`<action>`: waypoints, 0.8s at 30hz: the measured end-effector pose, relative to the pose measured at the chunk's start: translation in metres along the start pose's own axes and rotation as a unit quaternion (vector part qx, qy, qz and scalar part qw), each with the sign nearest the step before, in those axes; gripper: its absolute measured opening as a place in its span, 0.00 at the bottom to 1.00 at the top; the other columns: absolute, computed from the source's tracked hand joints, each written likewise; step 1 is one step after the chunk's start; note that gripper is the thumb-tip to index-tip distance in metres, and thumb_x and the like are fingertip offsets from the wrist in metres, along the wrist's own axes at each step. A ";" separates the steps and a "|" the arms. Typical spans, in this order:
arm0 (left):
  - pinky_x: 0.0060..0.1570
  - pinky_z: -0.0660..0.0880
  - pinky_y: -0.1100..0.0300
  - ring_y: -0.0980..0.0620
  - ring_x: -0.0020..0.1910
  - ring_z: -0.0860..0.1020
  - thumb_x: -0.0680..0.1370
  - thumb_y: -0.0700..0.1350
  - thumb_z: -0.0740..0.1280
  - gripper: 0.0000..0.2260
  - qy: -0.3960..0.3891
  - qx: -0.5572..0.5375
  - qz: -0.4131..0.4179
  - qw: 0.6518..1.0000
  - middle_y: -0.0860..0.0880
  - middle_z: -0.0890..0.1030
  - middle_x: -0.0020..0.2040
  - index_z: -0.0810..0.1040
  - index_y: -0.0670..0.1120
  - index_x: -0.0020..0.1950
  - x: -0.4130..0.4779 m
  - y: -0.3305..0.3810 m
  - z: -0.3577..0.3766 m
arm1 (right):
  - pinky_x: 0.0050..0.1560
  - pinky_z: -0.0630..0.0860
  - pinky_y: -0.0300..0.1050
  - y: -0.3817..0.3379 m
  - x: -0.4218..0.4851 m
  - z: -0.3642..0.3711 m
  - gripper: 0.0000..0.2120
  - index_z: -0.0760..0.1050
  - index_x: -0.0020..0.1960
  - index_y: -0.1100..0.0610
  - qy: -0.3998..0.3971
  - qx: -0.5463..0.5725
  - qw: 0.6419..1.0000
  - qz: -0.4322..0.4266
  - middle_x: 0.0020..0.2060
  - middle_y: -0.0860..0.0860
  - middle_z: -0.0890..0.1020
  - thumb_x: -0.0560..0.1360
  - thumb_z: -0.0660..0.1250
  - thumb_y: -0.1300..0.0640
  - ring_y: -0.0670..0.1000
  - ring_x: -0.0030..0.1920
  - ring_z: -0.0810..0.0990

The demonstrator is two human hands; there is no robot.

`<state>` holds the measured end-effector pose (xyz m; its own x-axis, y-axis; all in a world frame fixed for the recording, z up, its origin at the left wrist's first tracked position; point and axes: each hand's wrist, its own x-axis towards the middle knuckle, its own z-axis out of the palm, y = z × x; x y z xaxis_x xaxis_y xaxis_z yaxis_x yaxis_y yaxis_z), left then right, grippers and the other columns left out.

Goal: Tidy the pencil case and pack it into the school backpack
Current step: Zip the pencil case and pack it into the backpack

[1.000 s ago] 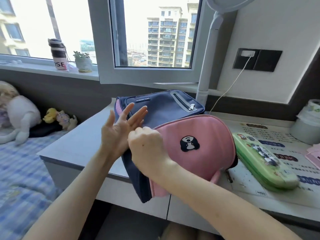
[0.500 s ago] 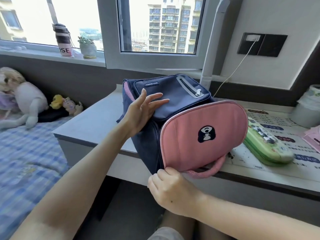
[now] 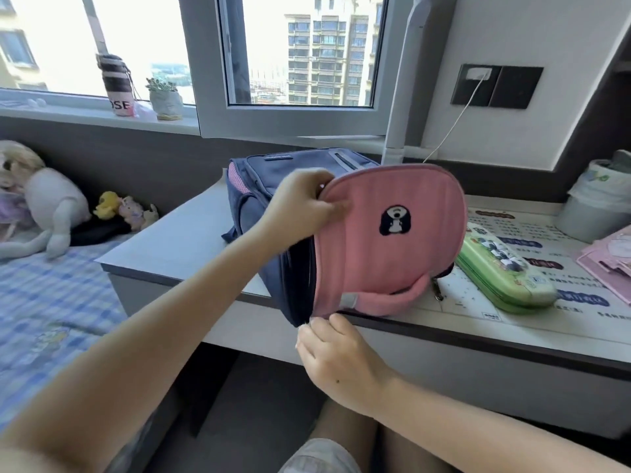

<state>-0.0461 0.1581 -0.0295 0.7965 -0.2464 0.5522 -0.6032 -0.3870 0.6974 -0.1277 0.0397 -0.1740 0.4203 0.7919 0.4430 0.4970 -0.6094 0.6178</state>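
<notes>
Both hands on the backpack [image 3: 273, 186].
Left hand [image 3: 304, 199] grips the pink flap [image 3: 392, 268] at its edge; right hand [image 3: 338, 356] curls at the backpack's lower corner, grasp unclear; pencil case [image 3: 505, 271] lies right, slanting away.

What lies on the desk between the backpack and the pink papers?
The green pencil case, closed, on the printed desk mat; the head view shows it.

The backpack [image 3: 273, 186] is navy blue with a pink panel [image 3: 375, 268] that carries a small black-and-white dog patch [image 3: 395, 220]. It lies at the front edge of the desk [image 3: 177, 247], the pink panel upright and facing the viewer, with a dark gap open along the panel's left edge. The pencil case [image 3: 505, 281] is green, long and rounded, closed, with a cartoon picture on its lid. It lies flat just right of the backpack.
</notes>
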 end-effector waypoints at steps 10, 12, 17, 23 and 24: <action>0.42 0.77 0.51 0.52 0.36 0.76 0.70 0.42 0.73 0.09 -0.101 -0.091 -0.068 0.988 0.45 0.79 0.38 0.78 0.40 0.46 -0.003 -0.003 0.009 | 0.38 0.66 0.47 0.051 -0.026 -0.061 0.08 0.83 0.46 0.55 0.180 0.103 0.959 0.193 0.34 0.48 0.80 0.73 0.68 0.52 0.53 0.34 0.75; 0.39 0.73 0.55 0.55 0.35 0.74 0.71 0.48 0.71 0.07 -0.184 -0.097 -0.035 0.978 0.51 0.77 0.36 0.78 0.47 0.44 -0.013 0.010 0.020 | 0.39 0.67 0.48 0.087 -0.037 -0.087 0.08 0.83 0.47 0.56 0.200 0.083 0.939 0.267 0.36 0.50 0.82 0.74 0.66 0.54 0.54 0.36 0.76; 0.48 0.71 0.63 0.58 0.48 0.75 0.73 0.63 0.61 0.20 -0.512 0.092 0.037 0.853 0.58 0.76 0.49 0.73 0.55 0.61 -0.042 0.037 0.050 | 0.38 0.67 0.43 0.169 -0.068 -0.100 0.13 0.81 0.47 0.57 0.153 0.137 0.836 0.509 0.42 0.54 0.83 0.77 0.61 0.52 0.54 0.41 0.78; 0.69 0.52 0.42 0.48 0.66 0.62 0.77 0.63 0.51 0.21 -0.610 0.268 0.121 0.736 0.51 0.68 0.66 0.68 0.59 0.67 -0.076 0.013 0.096 | 0.50 0.74 0.48 0.225 -0.109 -0.014 0.25 0.74 0.63 0.49 -0.204 0.171 0.751 0.604 0.57 0.56 0.81 0.72 0.61 0.36 0.60 0.55 0.78; 0.69 0.49 0.38 0.48 0.66 0.61 0.76 0.63 0.53 0.21 -0.607 0.287 0.139 0.728 0.50 0.67 0.66 0.70 0.58 0.66 -0.078 0.007 0.102 | 0.54 0.74 0.49 0.228 -0.115 0.003 0.31 0.69 0.68 0.48 -0.280 0.176 0.735 0.593 0.61 0.56 0.78 0.70 0.61 0.32 0.60 0.58 0.77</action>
<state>-0.1085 0.0841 -0.1142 0.3070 -0.8550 -0.4181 -0.9091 -0.3935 0.1371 -0.0606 -0.1902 -0.0860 0.9135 -0.3831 0.1370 -0.3455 -0.9083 -0.2359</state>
